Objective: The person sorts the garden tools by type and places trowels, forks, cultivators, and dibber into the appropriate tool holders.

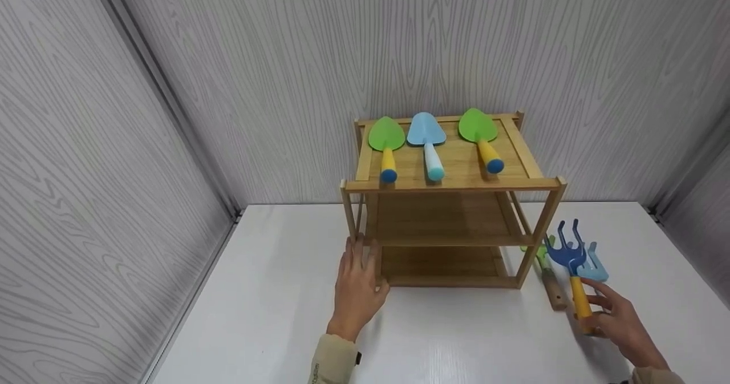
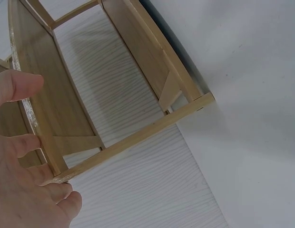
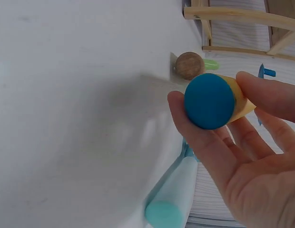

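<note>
My right hand (image 1: 619, 318) grips the yellow handle of a blue-headed garden hand fork (image 1: 580, 298), tines pointing away. In the right wrist view, thumb and fingers surround its handle near the blue end cap (image 3: 209, 101). The fork is above the white table, right of a wooden rack (image 1: 450, 281). My left hand (image 1: 356, 287) rests against the rack's left front post with fingers extended; the left wrist view shows its fingertips touching the wood. Beside the held fork lie a green-headed tool with a brown handle (image 1: 552, 290) and a light blue fork (image 1: 594, 267), partly hidden.
On the rack's top shelf lie a green trowel (image 1: 386, 134) with a yellow handle, a light blue trowel (image 1: 425, 130) and another green trowel (image 1: 478, 126). Grey wood-patterned panels (image 1: 285, 87) stand behind and at both sides of the white table (image 1: 274, 292).
</note>
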Motion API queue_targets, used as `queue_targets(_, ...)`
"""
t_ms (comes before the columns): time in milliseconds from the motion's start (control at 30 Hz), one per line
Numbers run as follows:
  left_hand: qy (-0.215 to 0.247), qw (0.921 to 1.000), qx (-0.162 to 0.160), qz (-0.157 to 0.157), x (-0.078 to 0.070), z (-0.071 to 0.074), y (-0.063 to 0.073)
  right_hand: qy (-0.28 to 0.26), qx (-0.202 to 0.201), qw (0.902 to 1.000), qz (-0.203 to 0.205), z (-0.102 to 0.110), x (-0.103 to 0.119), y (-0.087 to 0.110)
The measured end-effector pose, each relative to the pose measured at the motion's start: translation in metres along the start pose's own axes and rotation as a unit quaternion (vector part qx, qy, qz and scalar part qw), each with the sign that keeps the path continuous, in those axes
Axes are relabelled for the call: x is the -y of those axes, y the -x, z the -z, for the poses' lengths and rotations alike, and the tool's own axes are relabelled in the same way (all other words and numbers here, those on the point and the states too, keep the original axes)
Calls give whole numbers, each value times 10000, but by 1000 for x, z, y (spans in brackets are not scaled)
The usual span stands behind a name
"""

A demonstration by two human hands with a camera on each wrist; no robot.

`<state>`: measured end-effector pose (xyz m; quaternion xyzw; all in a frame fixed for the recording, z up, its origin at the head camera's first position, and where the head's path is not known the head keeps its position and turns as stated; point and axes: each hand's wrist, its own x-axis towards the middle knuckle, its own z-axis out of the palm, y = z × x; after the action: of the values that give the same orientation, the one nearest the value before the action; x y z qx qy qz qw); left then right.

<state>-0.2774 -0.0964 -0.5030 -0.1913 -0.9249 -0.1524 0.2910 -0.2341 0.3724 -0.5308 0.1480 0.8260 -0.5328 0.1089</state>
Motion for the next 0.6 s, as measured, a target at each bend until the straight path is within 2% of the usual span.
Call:
queue_targets(300, 49, 10000, 14, 79, 1, 1, 1, -274, -247, 9993, 37, -7, -4, 4)
queue_targets(600, 177, 9997, 71, 132, -1, 2, -1, -271, -492, 9984, 60, -9, -9, 14)
